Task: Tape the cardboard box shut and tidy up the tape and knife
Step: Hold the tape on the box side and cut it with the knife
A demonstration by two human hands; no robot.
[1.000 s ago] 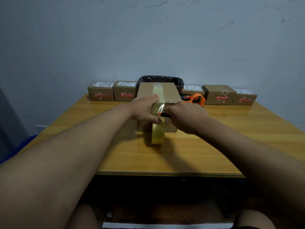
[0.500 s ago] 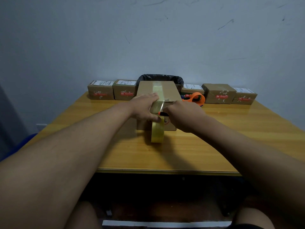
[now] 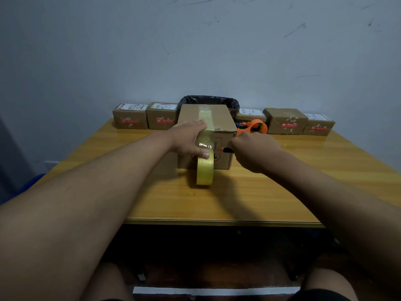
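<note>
A cardboard box stands in the middle of the wooden table, with a strip of clear yellowish tape running down its top and front. My left hand presses flat on the tape at the box's front top edge, thumb on the front face. The tape roll stands on edge on the table right below, against the box front. My right hand is at the box's right front, shut on a knife whose orange and black tip pokes out toward the tape.
Several small labelled cardboard boxes line the back edge of the table against the wall. A black-lined bin sits behind the main box. An orange tape dispenser lies right of the box. The table's front edge runs near my knees.
My right hand with the knife has moved to the right, away from the tape strip. The strip between box and roll now looks cut. My left hand stays pressed on the tape.
</note>
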